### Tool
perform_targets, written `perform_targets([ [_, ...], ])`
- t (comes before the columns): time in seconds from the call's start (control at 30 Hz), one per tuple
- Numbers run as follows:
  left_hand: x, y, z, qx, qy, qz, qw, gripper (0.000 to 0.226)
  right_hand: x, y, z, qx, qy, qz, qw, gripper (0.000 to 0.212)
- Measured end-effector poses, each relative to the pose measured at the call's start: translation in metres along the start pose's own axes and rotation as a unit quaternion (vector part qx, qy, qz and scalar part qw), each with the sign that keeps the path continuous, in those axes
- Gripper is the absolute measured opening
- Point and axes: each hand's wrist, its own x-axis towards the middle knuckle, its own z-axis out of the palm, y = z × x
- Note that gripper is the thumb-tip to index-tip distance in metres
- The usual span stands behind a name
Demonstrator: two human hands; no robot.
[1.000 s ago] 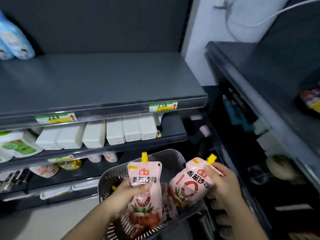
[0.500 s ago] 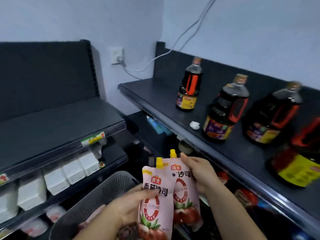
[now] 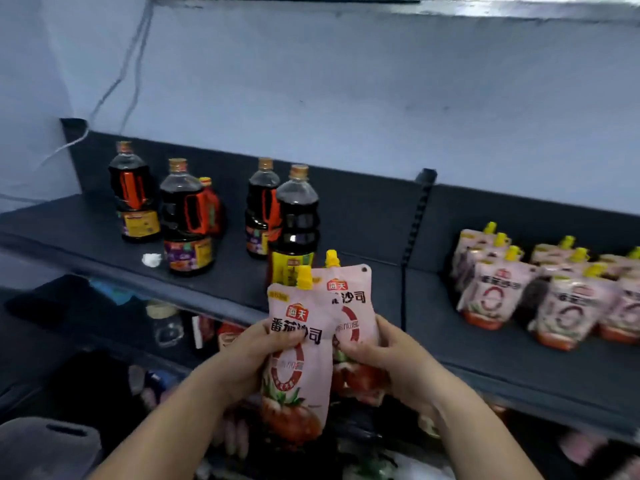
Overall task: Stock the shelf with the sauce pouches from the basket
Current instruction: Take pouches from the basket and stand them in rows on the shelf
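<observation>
Two pink pouches are held upright, overlapping, in front of the dark shelf [image 3: 363, 271]. The front pouch [image 3: 294, 362] is gripped by the left hand [image 3: 256, 355], the rear pouch [image 3: 353, 323] by the right hand [image 3: 384, 355]. More pouches [image 3: 540, 289] stand on the shelf at right, well apart from the bottles [image 3: 194, 216] at left.
</observation>
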Motion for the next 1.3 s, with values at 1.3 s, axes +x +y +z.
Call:
perform_targets([
  [1.3, 0.359, -0.154, 0.492, 0.022, -0.096, 0.058, 0.993, 0.018, -0.258, 0.043, -0.498, 0.149, 0.464, -0.188, 0.852, 0.050],
])
